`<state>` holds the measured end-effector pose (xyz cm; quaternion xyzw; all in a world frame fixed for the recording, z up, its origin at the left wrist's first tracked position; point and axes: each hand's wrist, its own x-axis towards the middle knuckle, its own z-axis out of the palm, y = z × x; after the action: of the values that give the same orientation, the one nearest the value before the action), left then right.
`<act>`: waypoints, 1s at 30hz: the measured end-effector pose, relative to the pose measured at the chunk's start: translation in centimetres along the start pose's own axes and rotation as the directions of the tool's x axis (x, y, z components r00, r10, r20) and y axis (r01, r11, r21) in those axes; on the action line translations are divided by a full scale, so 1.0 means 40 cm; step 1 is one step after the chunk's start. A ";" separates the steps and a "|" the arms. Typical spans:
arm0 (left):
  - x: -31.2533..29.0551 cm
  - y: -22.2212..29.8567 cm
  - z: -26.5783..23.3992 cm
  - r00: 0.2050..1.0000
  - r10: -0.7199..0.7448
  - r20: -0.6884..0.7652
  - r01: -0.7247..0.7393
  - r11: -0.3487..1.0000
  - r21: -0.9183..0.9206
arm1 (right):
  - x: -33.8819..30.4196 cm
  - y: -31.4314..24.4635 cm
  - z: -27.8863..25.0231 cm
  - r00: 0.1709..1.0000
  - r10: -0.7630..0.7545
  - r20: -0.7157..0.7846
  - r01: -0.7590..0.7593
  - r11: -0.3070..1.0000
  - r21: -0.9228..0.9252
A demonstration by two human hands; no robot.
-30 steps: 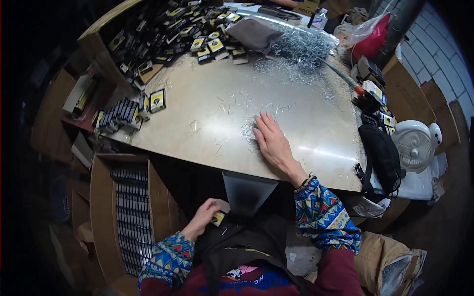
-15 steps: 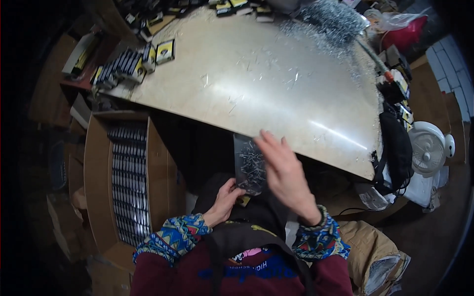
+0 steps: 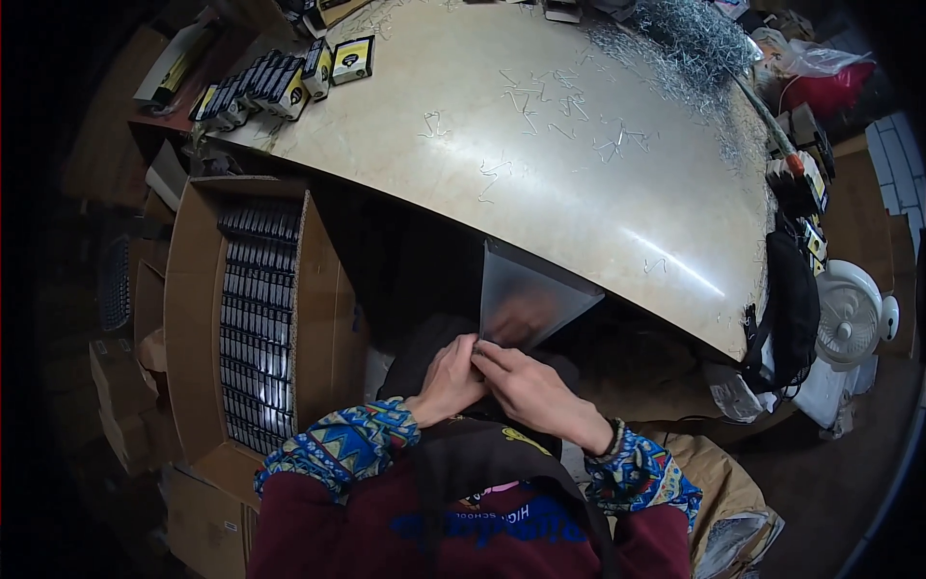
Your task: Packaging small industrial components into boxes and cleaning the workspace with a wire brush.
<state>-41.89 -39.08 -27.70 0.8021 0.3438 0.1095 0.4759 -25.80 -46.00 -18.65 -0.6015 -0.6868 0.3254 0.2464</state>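
Item: clear flat plastic sleeve [image 3: 526,304], hanging off the near edge of the pale round tabletop [image 3: 579,164]. We pinched its lower end with left hand [image 3: 449,376] and right hand [image 3: 526,386], fingers curled together below that edge, seemingly to work it open; contents unclear.

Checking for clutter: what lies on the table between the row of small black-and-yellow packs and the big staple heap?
Head view: only scattered loose staples on table, between packs and heap.

A cluttered packing workshop, apparently: a desk [image 3: 579,164] strewn with metal clips [image 3: 694,39], beside a carton [image 3: 193,289] of boxed goods.
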 end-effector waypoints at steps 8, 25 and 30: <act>0.021 0.064 -0.107 0.935 0.228 -0.273 -0.263 0.960 -0.099 | 0.025 -0.008 -0.151 0.958 0.139 -0.252 -0.083 0.971 0.222; 0.159 0.179 -0.134 0.933 0.065 -0.355 -0.221 0.880 -0.419 | 0.070 -0.022 -0.194 0.879 0.247 -0.407 -0.099 0.931 0.352; 0.168 0.176 -0.139 0.933 0.200 -0.300 -0.281 0.924 -0.259 | 0.092 -0.048 -0.203 0.881 0.226 -0.415 -0.113 0.953 0.281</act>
<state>-36.56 -33.02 -19.92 0.7352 0.2826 0.3254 0.5233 -21.70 -41.27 -12.00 -0.6821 -0.5109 0.2839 0.4395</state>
